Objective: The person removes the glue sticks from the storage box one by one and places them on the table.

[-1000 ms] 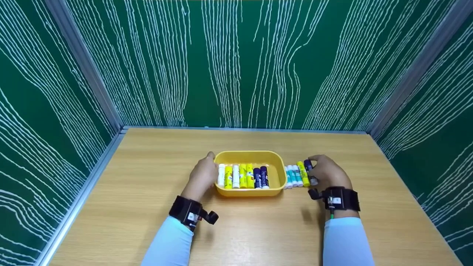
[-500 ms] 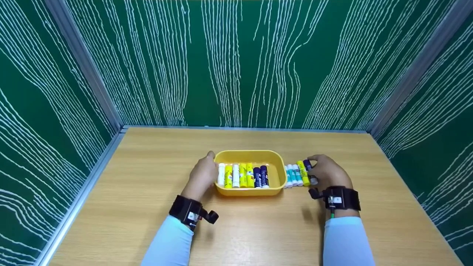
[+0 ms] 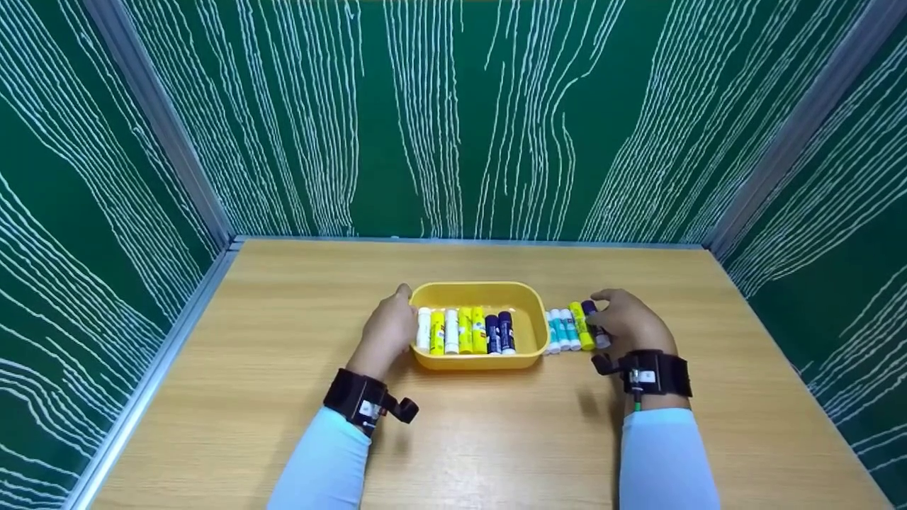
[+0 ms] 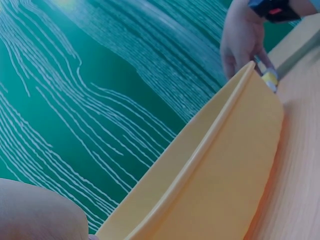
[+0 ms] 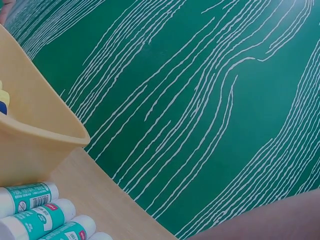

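Left hand [image 3: 390, 322] touches the yellow tray [image 3: 478, 363], right hand [image 3: 634, 322] the outermost dark glue stick [image 3: 589, 309], short of the worktop's [image 3: 496, 439] far edge; grip unclear on both. The stick is probably light, stiff and smooth, best pinched mid-barrel.

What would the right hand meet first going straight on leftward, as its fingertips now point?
Probably the yellow glue stick, lying just beyond the dark purple glue stick that the right hand seems to hold; depth along that line is hard to judge.
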A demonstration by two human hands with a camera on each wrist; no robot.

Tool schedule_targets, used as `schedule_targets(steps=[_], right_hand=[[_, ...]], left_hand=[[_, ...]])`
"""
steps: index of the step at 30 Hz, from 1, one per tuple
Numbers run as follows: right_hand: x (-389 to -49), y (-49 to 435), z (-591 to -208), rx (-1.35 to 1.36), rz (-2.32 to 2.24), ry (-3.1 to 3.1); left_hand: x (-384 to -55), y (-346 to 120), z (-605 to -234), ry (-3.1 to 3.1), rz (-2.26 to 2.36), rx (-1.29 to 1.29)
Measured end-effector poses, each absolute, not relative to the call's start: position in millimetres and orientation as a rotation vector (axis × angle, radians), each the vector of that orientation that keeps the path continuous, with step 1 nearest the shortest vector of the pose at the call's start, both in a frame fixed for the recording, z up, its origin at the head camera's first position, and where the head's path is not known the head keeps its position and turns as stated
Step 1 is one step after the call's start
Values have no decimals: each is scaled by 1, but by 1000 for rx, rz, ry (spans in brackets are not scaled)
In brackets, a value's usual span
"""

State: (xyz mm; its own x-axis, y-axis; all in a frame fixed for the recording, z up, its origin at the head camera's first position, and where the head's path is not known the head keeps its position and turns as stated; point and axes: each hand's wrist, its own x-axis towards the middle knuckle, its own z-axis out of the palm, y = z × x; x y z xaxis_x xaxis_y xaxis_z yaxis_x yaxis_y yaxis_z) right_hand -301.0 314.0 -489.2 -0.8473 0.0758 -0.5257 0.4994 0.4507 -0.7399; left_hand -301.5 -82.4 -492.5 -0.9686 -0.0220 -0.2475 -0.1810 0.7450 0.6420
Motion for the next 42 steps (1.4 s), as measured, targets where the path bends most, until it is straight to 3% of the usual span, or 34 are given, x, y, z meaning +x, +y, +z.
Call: schedule_targets(steps=[14, 29, 42], right_hand=[[-302, 317, -492, 508, -1369, 2282], [-312, 324, -500, 500, -1276, 2343], [-309, 321, -501, 479, -1325, 2348]], left_hand=[[-300, -79, -493, 2674, 1028, -255], [-304, -81, -488, 2755, 904, -161], [-299, -77, -514, 2999, 1014, -126]])
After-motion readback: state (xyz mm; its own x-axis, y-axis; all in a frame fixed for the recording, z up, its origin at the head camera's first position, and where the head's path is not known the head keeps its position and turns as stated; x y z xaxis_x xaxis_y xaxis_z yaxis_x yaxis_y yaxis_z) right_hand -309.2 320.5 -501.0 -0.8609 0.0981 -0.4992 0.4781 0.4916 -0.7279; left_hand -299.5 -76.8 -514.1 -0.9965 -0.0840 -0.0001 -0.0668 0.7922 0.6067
